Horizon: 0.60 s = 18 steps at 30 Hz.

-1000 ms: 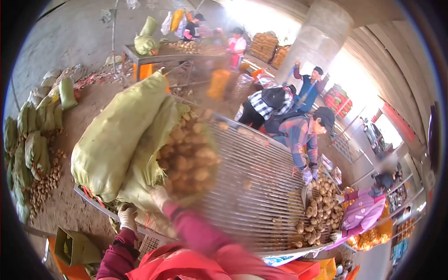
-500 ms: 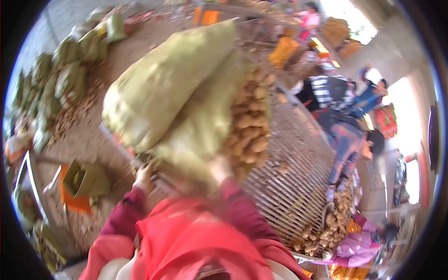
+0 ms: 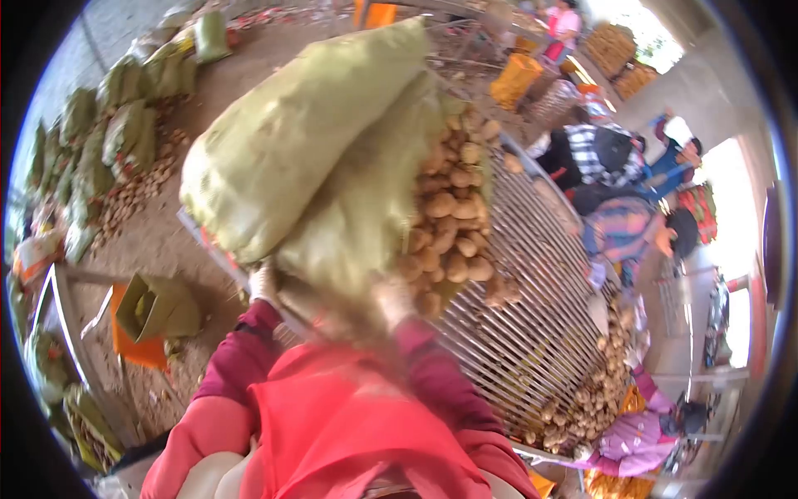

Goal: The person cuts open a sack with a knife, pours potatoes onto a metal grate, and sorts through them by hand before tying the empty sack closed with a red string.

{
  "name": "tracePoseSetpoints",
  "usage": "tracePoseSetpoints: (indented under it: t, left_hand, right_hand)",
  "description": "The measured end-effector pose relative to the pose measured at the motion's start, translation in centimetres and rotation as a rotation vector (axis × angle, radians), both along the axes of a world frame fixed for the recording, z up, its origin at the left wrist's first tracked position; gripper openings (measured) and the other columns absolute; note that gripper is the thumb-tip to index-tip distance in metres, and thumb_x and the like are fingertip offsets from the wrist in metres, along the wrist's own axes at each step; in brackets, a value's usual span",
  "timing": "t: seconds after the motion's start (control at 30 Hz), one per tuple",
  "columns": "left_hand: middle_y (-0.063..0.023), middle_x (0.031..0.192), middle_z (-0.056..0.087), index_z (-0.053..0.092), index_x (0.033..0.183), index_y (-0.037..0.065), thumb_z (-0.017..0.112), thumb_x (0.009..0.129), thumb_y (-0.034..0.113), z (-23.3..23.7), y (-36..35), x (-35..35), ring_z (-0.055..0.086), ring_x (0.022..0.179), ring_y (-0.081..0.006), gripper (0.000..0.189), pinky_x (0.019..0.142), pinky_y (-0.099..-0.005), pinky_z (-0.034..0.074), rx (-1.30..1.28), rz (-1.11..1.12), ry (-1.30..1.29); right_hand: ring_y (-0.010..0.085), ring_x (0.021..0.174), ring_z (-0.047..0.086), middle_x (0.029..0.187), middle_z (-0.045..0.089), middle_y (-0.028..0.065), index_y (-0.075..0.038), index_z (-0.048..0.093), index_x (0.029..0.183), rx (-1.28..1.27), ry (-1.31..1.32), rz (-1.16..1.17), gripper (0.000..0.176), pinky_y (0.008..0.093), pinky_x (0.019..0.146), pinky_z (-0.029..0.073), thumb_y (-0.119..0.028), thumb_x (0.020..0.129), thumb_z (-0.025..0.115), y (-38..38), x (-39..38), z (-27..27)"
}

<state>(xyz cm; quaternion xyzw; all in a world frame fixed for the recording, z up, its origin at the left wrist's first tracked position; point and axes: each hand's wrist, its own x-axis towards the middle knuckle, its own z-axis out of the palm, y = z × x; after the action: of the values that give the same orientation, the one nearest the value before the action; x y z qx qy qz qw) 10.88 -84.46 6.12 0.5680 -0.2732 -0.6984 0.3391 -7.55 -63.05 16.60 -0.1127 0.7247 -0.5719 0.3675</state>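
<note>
Where the red apron [image 3: 349, 416] ends, both bare hands reach fwd to the near edge of the sorting rack. The L hand [image 3: 264, 284] is at the bottom edge of the full sack [image 3: 291, 141], by the rack's near L corner; its fingertips are partly hidden, so can't tell if they grip. The R hand [image 3: 393, 299] is on or right at the lower edge of the open sack [image 3: 353, 220], blurred; finger state can't be told either.

The open sack lies on the rack [image 3: 532, 316], just R of the full sack, which leans over part of it. Its mouth faces R, w/ potatoes [image 3: 453, 220] piled in & at the opening, a few loose on the bars.

To the L, below rack level, a green box [image 3: 162, 308] stands open-topped by an orange cloth [image 3: 135, 333]. Beyond, floor sacks [image 3: 129, 137] stand approx. in rows, w/ loose spuds [image 3: 137, 195] on the dirt beside them.

At the rack's R end is a potato heap [image 3: 590, 403], w/ a person in purple [image 3: 636, 437] next to it & a person in plaid [image 3: 623, 229] on the far side. Farther back: a person in checks [image 3: 594, 154], a yellow bag [image 3: 515, 79], a person in pink [image 3: 565, 25] & stacked sacks [image 3: 608, 50].
</note>
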Motion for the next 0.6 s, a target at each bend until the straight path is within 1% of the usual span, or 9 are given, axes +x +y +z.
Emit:
tracePoseSetpoints:
  t: [0.1, 0.2, 0.23, 0.3, 0.33, 0.4, 0.53, 0.57, 0.6]
  left_hand:
    - [0.0024, 0.083, 0.064, 0.060, 0.107, 0.019, 0.070, 0.082, 0.027, 1.8, -0.6, -0.8, 0.059, 0.066, -0.0145, 0.027, 0.060, -0.0304, 0.048, 0.003, 0.029, -0.075]
    - [-0.0012, 0.068, 0.060, 0.060, 0.072, 0.016, 0.064, 0.086, 0.021, -0.2, -1.4, -0.4, 0.052, 0.058, -0.0144, 0.015, 0.054, -0.0267, 0.043, 0.063, -0.121, 0.054]
    - [-0.0024, 0.065, 0.058, 0.060, 0.073, 0.015, 0.061, 0.089, 0.024, -2.2, -2.2, -0.6, 0.053, 0.061, -0.0159, 0.019, 0.058, -0.0295, 0.045, 0.055, -0.127, 0.069]
    - [-0.0035, 0.074, 0.058, 0.059, 0.078, 0.014, 0.057, 0.091, 0.027, -5.5, -3.8, 0.9, 0.056, 0.075, -0.0195, 0.018, 0.076, -0.0360, 0.047, 0.070, -0.306, 0.227]
    - [-0.0019, 0.067, 0.057, 0.060, 0.070, 0.011, 0.060, 0.084, 0.022, -1.6, -1.9, -0.6, 0.052, 0.062, -0.0168, 0.018, 0.062, -0.0323, 0.046, 0.068, -0.211, 0.080]
    - [-0.0023, 0.062, 0.055, 0.059, 0.065, 0.011, 0.059, 0.081, 0.015, -3.9, -3.3, -0.2, 0.052, 0.057, -0.0158, 0.017, 0.056, -0.0305, 0.047, 0.054, -0.178, 0.043]
    - [-0.0025, 0.065, 0.060, 0.064, 0.068, 0.010, 0.062, 0.076, 0.011, -4.7, -4.8, 0.4, 0.053, 0.048, -0.0158, 0.008, 0.041, -0.0286, 0.041, 0.106, -0.281, -0.108]
    - [-0.0034, 0.073, 0.067, 0.069, 0.082, 0.009, 0.062, 0.080, 0.017, -10.3, -7.4, 1.0, 0.057, 0.051, -0.0145, 0.011, 0.038, -0.0257, 0.039, 0.135, -0.217, -0.112]
    - [-0.0033, 0.077, 0.068, 0.069, 0.089, 0.010, 0.060, 0.084, 0.024, -8.9, -6.6, 0.1, 0.059, 0.053, -0.0152, 0.017, 0.040, -0.0260, 0.041, 0.118, -0.192, -0.085]
  right_hand:
    - [0.0164, 0.081, 0.056, 0.091, 0.068, 0.0078, 0.000, 0.067, 0.105, 0.046, 0.068, 0.078, 0.027, 0.0302, 0.079, 0.046, -0.022, 0.091, 0.064, -0.1, -0.1, -0.7]
    - [0.0172, 0.080, 0.058, 0.091, 0.069, 0.0086, 0.000, 0.067, 0.108, -0.113, -0.064, 0.108, 0.026, 0.0300, 0.080, 0.047, -0.019, 0.092, 0.058, 0.1, 0.1, -3.3]
    - [0.0151, 0.078, 0.056, 0.087, 0.067, 0.0050, -0.002, 0.067, 0.108, -0.002, -0.064, 0.093, 0.025, 0.0313, 0.077, 0.047, -0.019, 0.092, 0.059, 0.5, 0.8, 2.3]
    - [0.0149, 0.076, 0.055, 0.084, 0.065, 0.0056, 0.000, 0.065, 0.104, -0.078, -0.082, 0.104, 0.029, 0.0324, 0.074, 0.047, -0.026, 0.090, 0.063, 0.5, 1.1, -2.8]
    - [0.0207, 0.081, 0.056, 0.087, 0.065, 0.0098, 0.000, 0.063, 0.106, -0.060, -0.019, 0.131, 0.032, 0.0344, 0.076, 0.048, -0.025, 0.087, 0.066, 0.2, 1.4, -3.8]
    - [0.0323, 0.089, 0.060, 0.092, 0.066, 0.0181, 0.002, 0.060, 0.110, -0.083, 0.225, 0.144, 0.042, 0.0384, 0.081, 0.048, -0.024, 0.079, 0.072, -0.6, 2.3, -6.8]
    - [0.0406, 0.092, 0.064, 0.092, 0.066, 0.0253, 0.003, 0.057, 0.111, 0.352, 0.447, 0.382, 0.048, 0.0443, 0.080, 0.051, -0.020, 0.072, 0.074, -0.1, 1.9, -1.1]
    - [0.0390, 0.085, 0.066, 0.086, 0.067, 0.0240, 0.003, 0.058, 0.108, 0.467, 0.503, 0.447, 0.045, 0.0454, 0.075, 0.053, -0.021, 0.073, 0.073, -0.9, 1.9, -2.5]
    - [0.0377, 0.084, 0.067, 0.084, 0.068, 0.0229, 0.001, 0.059, 0.109, 0.477, 0.548, 0.436, 0.044, 0.0449, 0.074, 0.054, -0.020, 0.073, 0.073, -1.1, 2.0, -2.7]
